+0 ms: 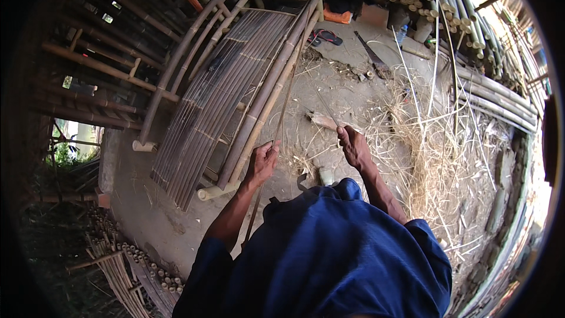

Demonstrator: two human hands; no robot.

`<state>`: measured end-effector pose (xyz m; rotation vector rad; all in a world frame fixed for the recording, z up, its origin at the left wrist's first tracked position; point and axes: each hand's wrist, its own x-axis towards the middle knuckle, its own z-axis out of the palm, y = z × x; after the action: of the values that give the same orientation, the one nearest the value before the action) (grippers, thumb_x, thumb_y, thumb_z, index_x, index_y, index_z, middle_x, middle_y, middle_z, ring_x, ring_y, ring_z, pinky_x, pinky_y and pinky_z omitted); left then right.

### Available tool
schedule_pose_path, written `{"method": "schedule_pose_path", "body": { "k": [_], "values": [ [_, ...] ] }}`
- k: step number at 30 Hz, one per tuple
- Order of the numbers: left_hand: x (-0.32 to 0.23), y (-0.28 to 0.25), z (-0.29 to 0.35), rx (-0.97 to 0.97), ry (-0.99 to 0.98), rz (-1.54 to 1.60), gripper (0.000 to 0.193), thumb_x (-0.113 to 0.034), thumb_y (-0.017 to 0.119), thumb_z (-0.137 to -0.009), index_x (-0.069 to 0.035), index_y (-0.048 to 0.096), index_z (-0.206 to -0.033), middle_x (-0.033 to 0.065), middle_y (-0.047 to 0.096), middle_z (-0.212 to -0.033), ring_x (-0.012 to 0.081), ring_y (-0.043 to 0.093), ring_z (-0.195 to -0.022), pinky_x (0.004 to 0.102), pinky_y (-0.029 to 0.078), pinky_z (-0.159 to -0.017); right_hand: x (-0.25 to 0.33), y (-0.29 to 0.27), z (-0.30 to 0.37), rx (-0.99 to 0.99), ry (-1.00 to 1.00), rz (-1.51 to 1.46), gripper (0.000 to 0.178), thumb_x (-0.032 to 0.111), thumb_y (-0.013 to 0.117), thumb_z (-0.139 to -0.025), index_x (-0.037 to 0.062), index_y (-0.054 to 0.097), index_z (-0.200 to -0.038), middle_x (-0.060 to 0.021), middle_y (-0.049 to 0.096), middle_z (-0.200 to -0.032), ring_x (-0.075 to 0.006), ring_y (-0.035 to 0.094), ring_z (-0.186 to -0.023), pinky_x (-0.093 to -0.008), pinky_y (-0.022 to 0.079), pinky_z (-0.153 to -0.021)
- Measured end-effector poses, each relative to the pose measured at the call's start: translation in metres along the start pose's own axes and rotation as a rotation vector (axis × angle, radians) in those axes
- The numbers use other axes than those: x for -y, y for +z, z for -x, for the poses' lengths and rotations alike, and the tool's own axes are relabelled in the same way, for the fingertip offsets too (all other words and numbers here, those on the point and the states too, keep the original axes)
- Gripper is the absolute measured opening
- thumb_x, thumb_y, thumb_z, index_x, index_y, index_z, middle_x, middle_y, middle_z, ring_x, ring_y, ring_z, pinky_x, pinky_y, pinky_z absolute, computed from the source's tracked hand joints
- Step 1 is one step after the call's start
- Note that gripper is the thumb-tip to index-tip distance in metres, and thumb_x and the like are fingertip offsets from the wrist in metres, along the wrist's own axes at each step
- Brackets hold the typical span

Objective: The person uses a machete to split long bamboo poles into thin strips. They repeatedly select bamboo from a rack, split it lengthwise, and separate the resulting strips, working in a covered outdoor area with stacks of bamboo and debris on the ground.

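My left hand is closed on a long thin bamboo strip. The strip runs up past the bamboo bench and down beside my left forearm. To the right, my right hand is closed around a thin, straight, dark piece that points up and left; whether it is a strip or a blade I cannot tell. The two hands are apart, in front of my blue shirt. Just beyond the right hand, a pale split piece of wood lies on the ground.
A slatted bamboo bench stands close on the left. Pale shavings litter the floor at right. A saw and flip-flops lie farther off. Bamboo poles are stacked at far right, cut bamboo at lower left.
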<state>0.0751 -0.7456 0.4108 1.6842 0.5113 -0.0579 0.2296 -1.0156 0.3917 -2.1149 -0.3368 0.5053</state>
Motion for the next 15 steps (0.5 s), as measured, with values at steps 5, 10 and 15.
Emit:
{"method": "schedule_pose_path", "body": {
  "k": [5,10,15],
  "values": [
    [-0.031,0.002,0.035,0.123,-0.195,0.234,0.043,-0.031,0.06,-0.099,-0.004,0.057,-0.132,-0.0059,0.045,-0.058,0.0046,0.038,-0.041,0.0236,0.038,-0.041,0.064,0.022,0.025,0.05,-0.216,0.313,0.064,0.061,0.041,-0.099,0.0013,0.063,-0.093,-0.0259,0.065,-0.075,-0.0453,0.066,-0.077,-0.0531,0.05,-0.068],
    [-0.034,-0.012,0.064,0.147,-0.047,0.123,0.057,-0.039,0.067,-0.094,-0.005,0.054,-0.137,-0.0054,0.049,-0.064,0.0031,0.038,-0.044,0.0227,0.036,-0.041,0.1,0.071,0.083,0.16,-0.446,0.346,0.059,0.059,0.045,-0.098,0.003,0.063,-0.096,-0.0226,0.067,-0.075,-0.0422,0.068,-0.076,-0.0507,0.052,-0.067],
    [-0.035,-0.019,0.082,0.022,0.018,0.052,0.068,-0.045,0.068,-0.093,-0.005,0.048,-0.144,-0.0042,0.051,-0.069,0.003,0.042,-0.05,0.0205,0.034,-0.042,0.101,0.107,0.106,0.083,-0.562,0.273,0.061,0.061,0.044,-0.097,0.0018,0.06,-0.097,-0.0217,0.066,-0.078,-0.0427,0.066,-0.074,-0.049,0.053,-0.066]
  ]
}}
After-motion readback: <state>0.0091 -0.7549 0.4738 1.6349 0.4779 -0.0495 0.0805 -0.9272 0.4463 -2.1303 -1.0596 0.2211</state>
